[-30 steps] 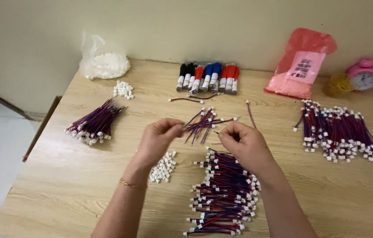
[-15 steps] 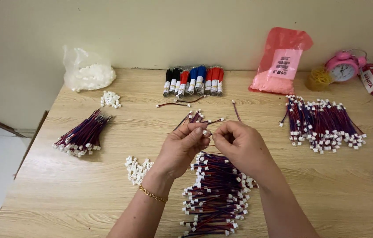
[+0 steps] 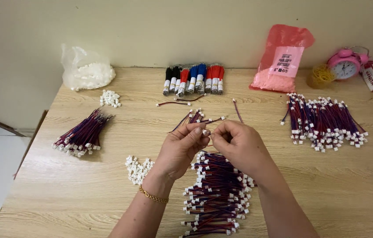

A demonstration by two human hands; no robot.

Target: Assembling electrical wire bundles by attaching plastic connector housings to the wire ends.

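Pinching connector (image 3: 206, 132) between both fingers (image 3: 197, 131)

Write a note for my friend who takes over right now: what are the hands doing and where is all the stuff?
Left hand: pinching a small white connector on a thin wire at its fingertips.
Right hand: fingertips meeting the left's on the same piece.
Done: a pile of wires with connectors under the hands, another pile at right.
Left: a few loose wires beyond the hands, loose white connectors by the left wrist, a wire bundle at left.
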